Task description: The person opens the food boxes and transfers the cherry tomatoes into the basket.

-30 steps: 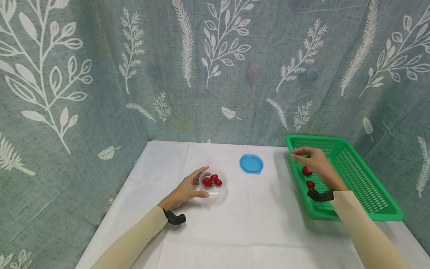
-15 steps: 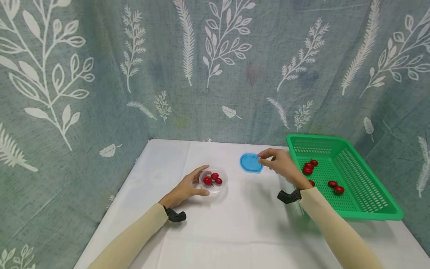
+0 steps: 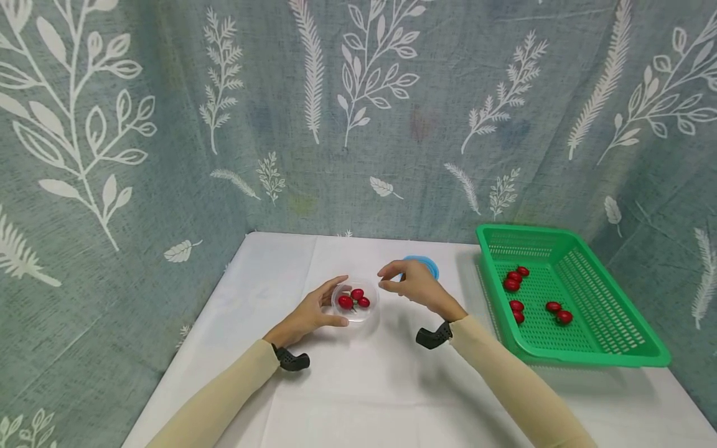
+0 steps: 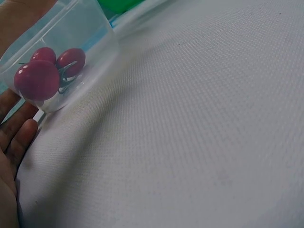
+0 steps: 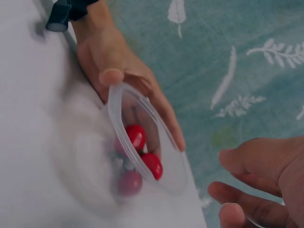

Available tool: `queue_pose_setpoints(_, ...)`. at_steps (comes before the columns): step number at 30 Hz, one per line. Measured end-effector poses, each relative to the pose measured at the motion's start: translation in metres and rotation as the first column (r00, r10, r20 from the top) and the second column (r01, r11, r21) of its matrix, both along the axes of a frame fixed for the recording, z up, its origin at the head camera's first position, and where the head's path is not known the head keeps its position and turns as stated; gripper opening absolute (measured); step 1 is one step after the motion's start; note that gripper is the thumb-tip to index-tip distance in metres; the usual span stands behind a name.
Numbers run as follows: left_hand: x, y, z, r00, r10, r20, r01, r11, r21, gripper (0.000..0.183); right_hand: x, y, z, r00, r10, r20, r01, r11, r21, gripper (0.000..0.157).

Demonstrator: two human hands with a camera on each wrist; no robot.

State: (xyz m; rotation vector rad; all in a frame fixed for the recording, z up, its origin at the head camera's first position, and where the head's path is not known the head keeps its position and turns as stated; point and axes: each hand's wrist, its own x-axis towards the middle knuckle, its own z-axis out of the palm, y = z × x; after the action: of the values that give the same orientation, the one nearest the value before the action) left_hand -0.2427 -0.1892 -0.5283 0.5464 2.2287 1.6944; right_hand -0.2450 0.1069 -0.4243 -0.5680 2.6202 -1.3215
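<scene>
A clear plastic tub (image 3: 364, 316) stands on the white cloth with three small red tomatoes (image 3: 345, 302) inside. My left hand (image 3: 308, 318) is spread round its left side, thumb in front and fingers behind; in the right wrist view the thumb touches the rim. To the right of the tub my right hand (image 3: 417, 284) hovers, fingers loosely bent. A gap shows between thumb and fingers of this hand (image 5: 266, 180) in the right wrist view, and I see nothing held there. Behind it lies a blue lid (image 3: 428, 264), partly hidden.
At the right stands a green slotted basket (image 3: 610, 292) with several red tomatoes (image 3: 564, 317) on its floor. A grey-green leaf-patterned curtain (image 3: 302, 186) hangs behind and to the sides of the cloth-covered table (image 3: 347, 386).
My right hand has come out from over the basket and moved left, past the blue lid, to near the tub. My left hand and the tub have stayed put.
</scene>
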Motion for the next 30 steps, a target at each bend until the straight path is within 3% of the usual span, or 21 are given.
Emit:
queue_pose_setpoints(14,0.003,0.0,0.002,1.0,0.004,0.01,-0.004,1.0,-0.008,0.099,0.0,-0.045,-0.009,0.985,0.139,0.099,-0.145,0.988,0.061,0.033)
queue_pose_setpoints(30,0.003,-0.002,0.002,1.0,-0.022,0.009,0.022,0.999,0.028,0.101,0.004,-0.067,-0.013,0.96,0.25,0.13,-0.267,0.953,0.139,0.031)
